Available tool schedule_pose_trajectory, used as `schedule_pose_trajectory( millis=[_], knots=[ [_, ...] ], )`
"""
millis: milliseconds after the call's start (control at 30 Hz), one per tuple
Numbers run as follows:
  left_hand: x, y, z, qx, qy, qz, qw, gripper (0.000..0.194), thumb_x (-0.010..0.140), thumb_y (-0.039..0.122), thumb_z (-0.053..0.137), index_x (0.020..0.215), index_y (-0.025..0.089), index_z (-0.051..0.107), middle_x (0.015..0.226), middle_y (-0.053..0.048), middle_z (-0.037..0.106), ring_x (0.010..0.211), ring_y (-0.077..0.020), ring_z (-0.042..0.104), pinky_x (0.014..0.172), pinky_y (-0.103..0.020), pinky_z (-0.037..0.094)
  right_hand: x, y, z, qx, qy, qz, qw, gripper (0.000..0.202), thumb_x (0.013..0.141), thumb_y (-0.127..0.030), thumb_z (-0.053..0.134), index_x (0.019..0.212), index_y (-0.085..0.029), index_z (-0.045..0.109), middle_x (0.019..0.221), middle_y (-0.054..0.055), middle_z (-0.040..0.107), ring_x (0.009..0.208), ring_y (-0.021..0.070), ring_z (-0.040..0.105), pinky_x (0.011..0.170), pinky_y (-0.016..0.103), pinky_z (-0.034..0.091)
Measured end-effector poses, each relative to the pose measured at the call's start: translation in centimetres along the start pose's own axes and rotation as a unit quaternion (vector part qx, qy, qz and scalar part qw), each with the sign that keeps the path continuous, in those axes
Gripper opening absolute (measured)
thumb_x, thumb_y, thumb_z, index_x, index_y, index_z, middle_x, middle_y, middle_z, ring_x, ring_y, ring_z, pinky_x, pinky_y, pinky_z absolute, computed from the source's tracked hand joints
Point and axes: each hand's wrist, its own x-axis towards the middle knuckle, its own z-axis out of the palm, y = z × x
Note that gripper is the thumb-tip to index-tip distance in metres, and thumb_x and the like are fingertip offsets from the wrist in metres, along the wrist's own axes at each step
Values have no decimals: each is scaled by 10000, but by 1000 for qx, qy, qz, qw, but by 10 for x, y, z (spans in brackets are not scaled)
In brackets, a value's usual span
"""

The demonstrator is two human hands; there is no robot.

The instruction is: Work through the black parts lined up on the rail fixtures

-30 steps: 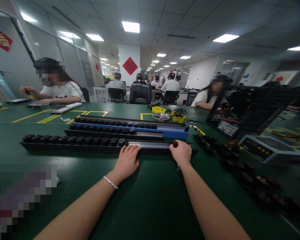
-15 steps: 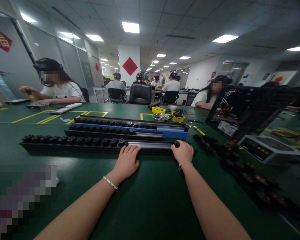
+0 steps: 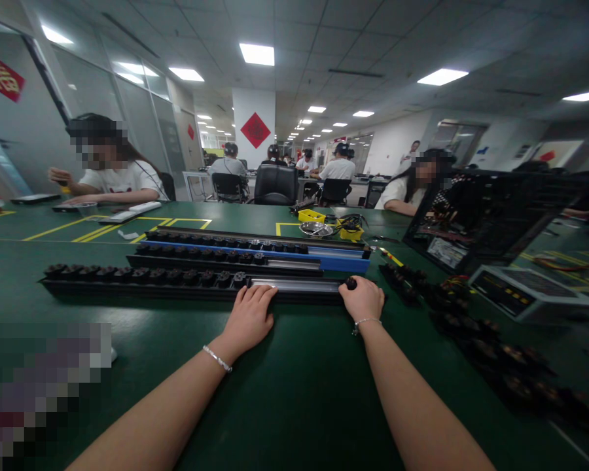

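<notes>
In front of me lies a long black rail [image 3: 186,294], its left part filled with a row of black round socket-like modules [image 3: 138,277]. Its right part is a bare silver channel [image 3: 299,286]. My left hand [image 3: 249,314] holds the rail near the last module of the row, fingers laid over its top edge and the thumb partly hidden. At the rail's right end, my right hand [image 3: 364,299] is closed round a small black round module [image 3: 351,283], touching the channel. The fingers hide most of that piece.
Behind lie a blue rail [image 3: 343,263] and other black rails with modules. Loose black modules [image 3: 500,353] line the right side, near a power supply box [image 3: 530,294] and an open computer case [image 3: 491,216]. Yellow trays [image 3: 311,216] and a metal bowl [image 3: 316,229] stand beyond. Co-workers sit across.
My right hand has shifted slightly to the right along the rail with the small black module. My left hand and the rail have not visibly moved.
</notes>
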Motion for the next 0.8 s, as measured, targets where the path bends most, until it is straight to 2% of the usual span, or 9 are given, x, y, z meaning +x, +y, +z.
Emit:
schedule_pose_trajectory(
  millis=[800],
  knots=[
    [0,0,0,4,-2,0,1000,546,748,209,490,1289,238,419,1317,-37,500,1241,-227,383,1090,-475,210,6,13,-5,-8,15,35,999,319,711,-327,485,942,-181,650,977,89,647,963,233,528,909,390,312]
  ],
)
